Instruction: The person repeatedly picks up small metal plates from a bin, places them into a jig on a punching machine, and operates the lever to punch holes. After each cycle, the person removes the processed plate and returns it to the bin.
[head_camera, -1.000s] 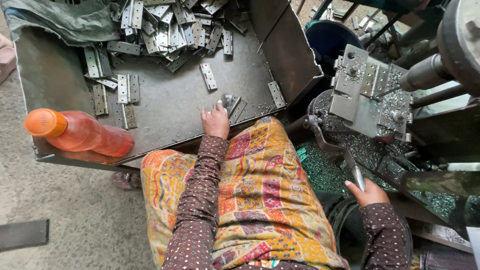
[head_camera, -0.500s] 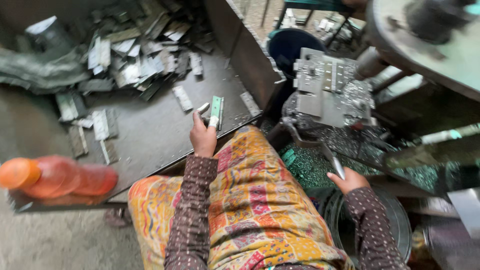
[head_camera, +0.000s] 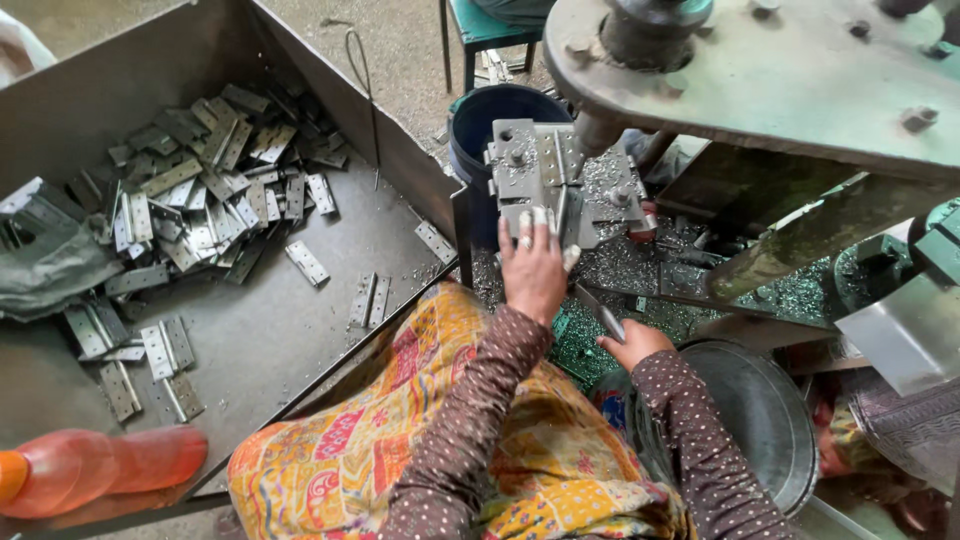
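Hinge plate (head_camera: 562, 205) is being seated on the press fixture (head_camera: 560, 180) by the left hand (head_camera: 533, 268), fingertips pressing it flat. Right hand (head_camera: 632, 343) grips the lever handle (head_camera: 605, 318). Next, I judge: clear fingers, then pull.

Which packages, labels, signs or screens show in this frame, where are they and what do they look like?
No labels, signs or screens show.
Orange plastic bottle: lying on its side at the near left edge of the grey metal tray, translucent orange-red; no label visible on it.
Dark blue bucket: standing behind the press fixture, round, unmarked.
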